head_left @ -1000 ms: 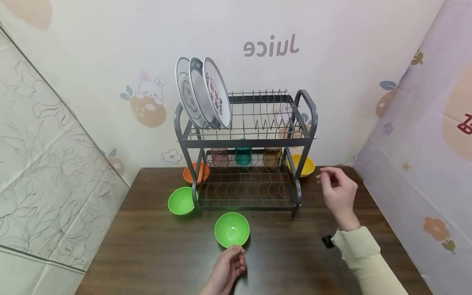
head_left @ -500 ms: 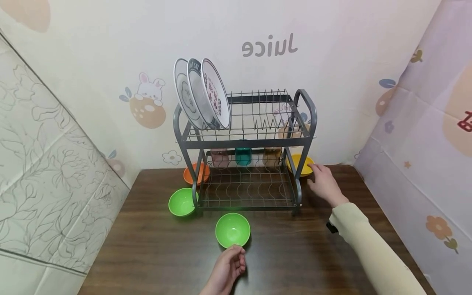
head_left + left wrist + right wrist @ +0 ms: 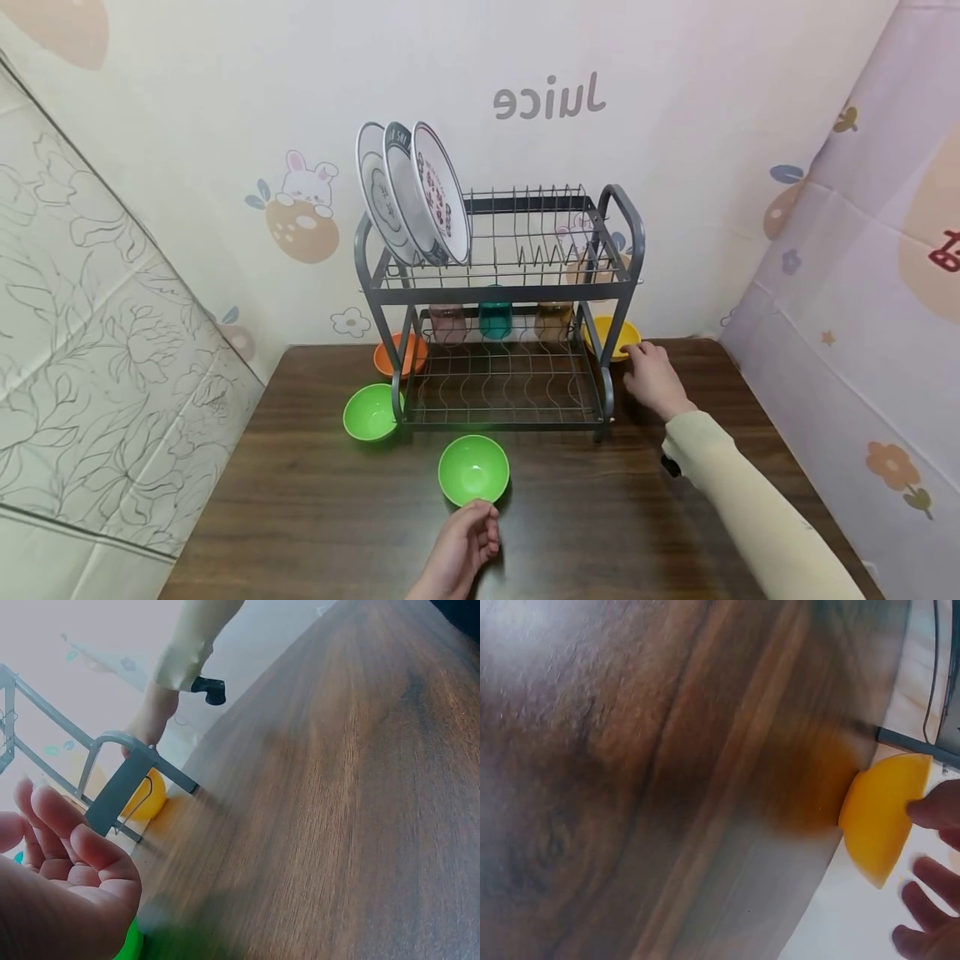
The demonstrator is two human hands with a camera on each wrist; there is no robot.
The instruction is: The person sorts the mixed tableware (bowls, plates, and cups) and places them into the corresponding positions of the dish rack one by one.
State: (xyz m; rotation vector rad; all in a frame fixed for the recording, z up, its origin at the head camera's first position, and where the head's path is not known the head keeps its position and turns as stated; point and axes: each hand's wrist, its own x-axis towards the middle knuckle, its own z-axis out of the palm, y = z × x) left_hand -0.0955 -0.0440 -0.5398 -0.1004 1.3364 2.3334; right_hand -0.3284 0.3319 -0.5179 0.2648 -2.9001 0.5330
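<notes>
My right hand [image 3: 656,382] is at the front right rim of a yellow bowl [image 3: 628,335], beside the right legs of a dark metal dish rack [image 3: 495,293]. In the right wrist view, the thumb [image 3: 934,806] overlaps the outer wall of the yellow bowl [image 3: 881,814] near its rim, while the other fingers stay spread beside it. My left hand [image 3: 463,546] lies loosely curled by the front rim of a green bowl [image 3: 473,469], holding nothing. The left wrist view shows its bent fingers [image 3: 105,855] with nothing between them.
Three plates [image 3: 442,196] stand upright at the upper tier's left. Pink, teal [image 3: 495,320] and amber cups sit at the back of the rack. A second green bowl [image 3: 371,413] and an orange bowl [image 3: 390,354] rest left of it. Walls close in the wooden table [image 3: 315,517].
My right hand has moved left from above the table's right side to the yellow bowl's rim, then shifted slightly lower. The left hand and the bowls have stayed in place.
</notes>
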